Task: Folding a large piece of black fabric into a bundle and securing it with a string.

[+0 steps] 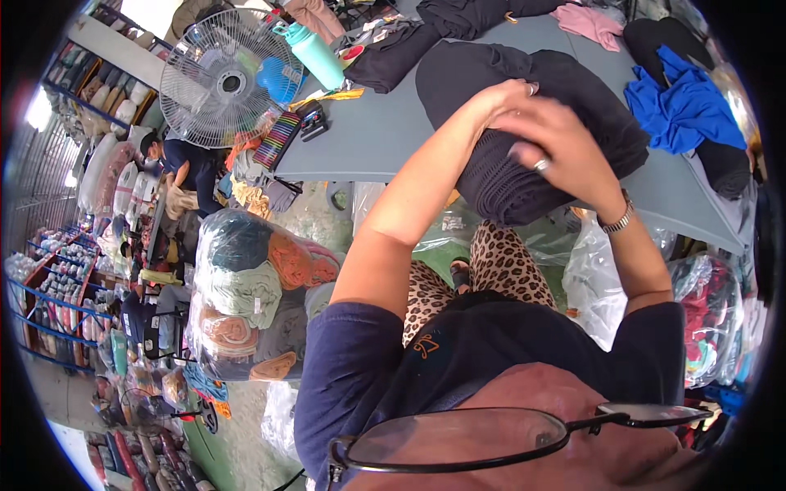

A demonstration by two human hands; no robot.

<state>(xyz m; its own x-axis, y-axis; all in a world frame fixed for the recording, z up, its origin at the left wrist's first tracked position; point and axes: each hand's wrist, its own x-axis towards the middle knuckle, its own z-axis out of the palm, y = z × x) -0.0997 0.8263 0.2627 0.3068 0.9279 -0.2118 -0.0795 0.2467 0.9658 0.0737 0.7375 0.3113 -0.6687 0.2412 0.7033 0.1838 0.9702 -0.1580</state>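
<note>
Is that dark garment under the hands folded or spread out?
Folded: the dark garment sits as a thick layered bundle under both hands on the grey table.

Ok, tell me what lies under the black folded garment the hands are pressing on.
The black folded garment rests on the grey table, its near end overhanging the edge. Both the left hand and right hand press on top. Anything between garment and tabletop is covered.

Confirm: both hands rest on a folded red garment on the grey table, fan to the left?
Not quite. The garment is black, not red, as the head view shows. Left hand and right hand do rest on it, on the grey table, with the fan to the left.
</note>
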